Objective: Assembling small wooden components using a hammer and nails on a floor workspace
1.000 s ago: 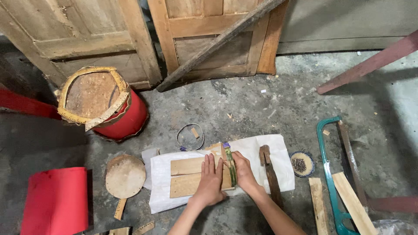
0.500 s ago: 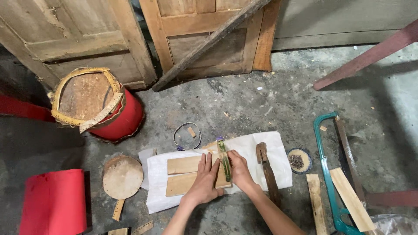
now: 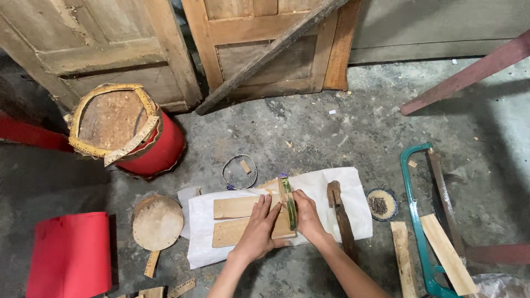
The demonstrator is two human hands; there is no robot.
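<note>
Weathered wooden doors and a slanting beam back a grey concrete floor, where a person kneels over a white sheet spread as a work surface. A red drum with a frayed top stands at the left, a red sheet below it, and a green-framed hacksaw lies at the right among loose wooden slats. On the white sheet two flat wooden boards lie side by side, edges touching. The left hand rests flat on them, fingers spread, while the right hand presses a green strip set crosswise over the boards' right end. The work looks to be at an early stage: the boards are lined up, but no fastening shows. A small lid of nails and a dark wooden-handled tool wait untouched just beside. The right hand's fingertips are hidden behind the strip, and what the strip is made of is hard to tell.
</note>
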